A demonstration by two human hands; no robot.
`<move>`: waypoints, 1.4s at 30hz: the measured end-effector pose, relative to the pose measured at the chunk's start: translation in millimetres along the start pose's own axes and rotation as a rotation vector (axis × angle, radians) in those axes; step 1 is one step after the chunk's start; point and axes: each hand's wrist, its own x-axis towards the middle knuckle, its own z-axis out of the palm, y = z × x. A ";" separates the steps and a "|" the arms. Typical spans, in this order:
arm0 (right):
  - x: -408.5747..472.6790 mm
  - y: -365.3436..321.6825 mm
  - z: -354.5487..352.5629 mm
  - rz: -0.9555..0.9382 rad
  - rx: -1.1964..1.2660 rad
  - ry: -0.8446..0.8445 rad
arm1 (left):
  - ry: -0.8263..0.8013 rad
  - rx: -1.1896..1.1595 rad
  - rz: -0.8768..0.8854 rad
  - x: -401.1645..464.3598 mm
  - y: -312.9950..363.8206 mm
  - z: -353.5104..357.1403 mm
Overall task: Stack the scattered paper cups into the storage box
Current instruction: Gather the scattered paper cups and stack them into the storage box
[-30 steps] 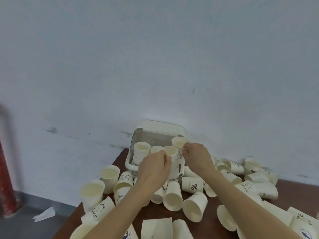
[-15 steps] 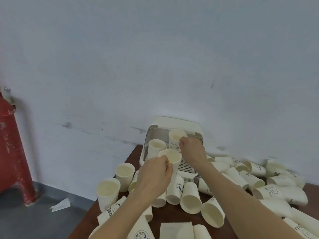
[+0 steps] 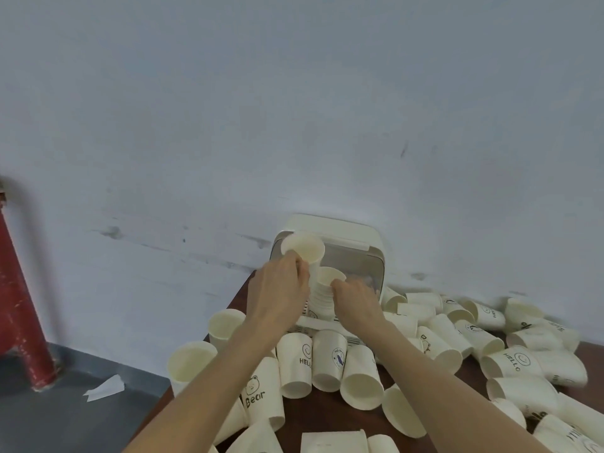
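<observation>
A cream storage box (image 3: 359, 243) with its lid raised stands at the table's far edge against the wall. My left hand (image 3: 277, 292) grips a single paper cup (image 3: 304, 248), held up in front of the box's left side with its mouth towards me. My right hand (image 3: 354, 300) holds the top of a stack of nested cups (image 3: 323, 289) standing in the box. Many white paper cups lie scattered on the brown table (image 3: 327, 410), some printed "HELLO" (image 3: 295, 364) or "Bear" (image 3: 261, 390).
Two cups stand upright at the table's left edge (image 3: 191, 361), (image 3: 225, 323). More cups pile at the right (image 3: 510, 364). A red post (image 3: 19, 305) rises from the grey floor at left, with a paper scrap (image 3: 104, 387) lying near it. The wall is close behind the box.
My left hand has lifted its cup higher and to the left, above the stack. My right hand has come down from a cup in the box onto the stack's top. The view has shifted.
</observation>
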 end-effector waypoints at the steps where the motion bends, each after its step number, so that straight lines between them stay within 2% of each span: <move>1: -1.9 -0.8 1.0 -0.007 -0.004 0.004 | 0.025 0.001 0.007 8.6 -0.4 0.5; 7: -9.7 -5.5 5.6 0.003 -0.022 0.013 | 0.002 0.008 -0.002 37.6 -13.2 19.8; 23: -17.0 -8.6 19.1 0.022 0.074 0.077 | -0.147 0.195 -0.020 37.7 -49.5 70.3; 28: -20.7 -10.4 17.9 0.039 0.074 0.032 | -0.182 0.204 -0.034 31.1 -49.4 75.8; 34: -24.4 -16.1 0.7 0.109 0.183 -0.085 | -0.377 0.205 -0.050 23.2 -43.7 69.5; 37: -33.6 -18.9 -11.6 0.128 0.287 -0.078 | -0.374 0.184 -0.059 13.1 -32.2 60.3; 42: -63.4 -21.3 -41.3 0.093 0.352 -0.031 | -0.302 0.104 0.031 -16.9 -2.7 39.7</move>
